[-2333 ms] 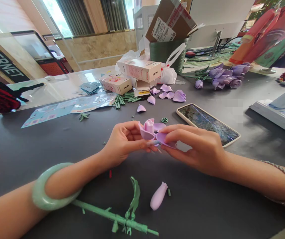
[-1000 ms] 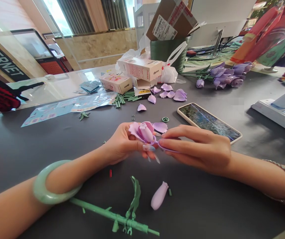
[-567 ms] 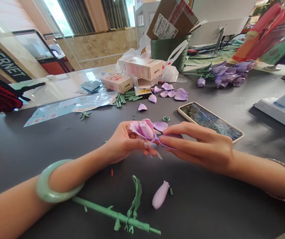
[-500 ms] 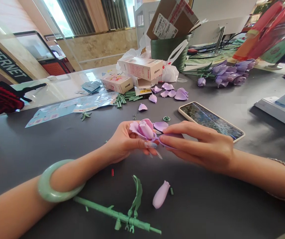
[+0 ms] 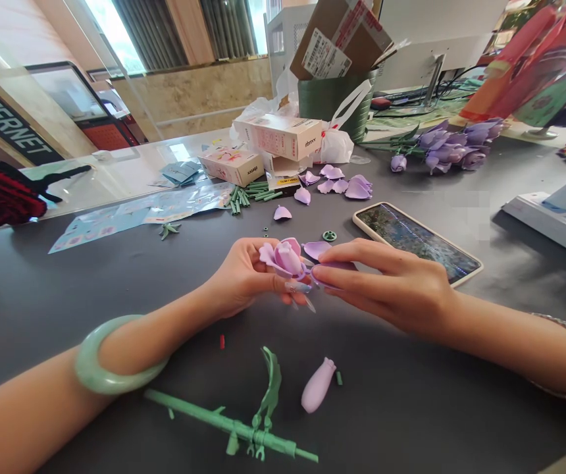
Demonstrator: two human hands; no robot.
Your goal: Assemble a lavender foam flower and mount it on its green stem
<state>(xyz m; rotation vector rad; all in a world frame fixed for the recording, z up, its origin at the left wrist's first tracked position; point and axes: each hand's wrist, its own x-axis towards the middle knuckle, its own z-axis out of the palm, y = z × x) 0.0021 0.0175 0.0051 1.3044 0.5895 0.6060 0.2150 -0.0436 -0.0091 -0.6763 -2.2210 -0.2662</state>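
Note:
Between the fingers of my left hand (image 5: 248, 273) is a partly built purple toy flower (image 5: 286, 257), its pale bud ringed by petals. My right hand (image 5: 386, 280) pinches a purple petal (image 5: 335, 275) against the flower's right side; the fingers cover part of it. Just behind the fingertips another loose petal (image 5: 316, 249) shows. Closer to me lie a green plastic stem (image 5: 214, 421) with a curved leaf (image 5: 272, 382), a pale purple bud (image 5: 318, 387) and a small green peg (image 5: 339, 378).
Beyond my hands are loose petals (image 5: 359, 187), green stem pieces (image 5: 263, 191), small boxes (image 5: 233, 164) and a green wheel-like part (image 5: 329, 236). A phone (image 5: 418, 243) lies behind my right hand. Finished purple flowers (image 5: 453, 148) rest at the back right, near a green bin (image 5: 335, 105).
The petal in my right hand has shifted slightly left, closer against the flower. My left hand has turned the flower a little. The view has moved slightly.

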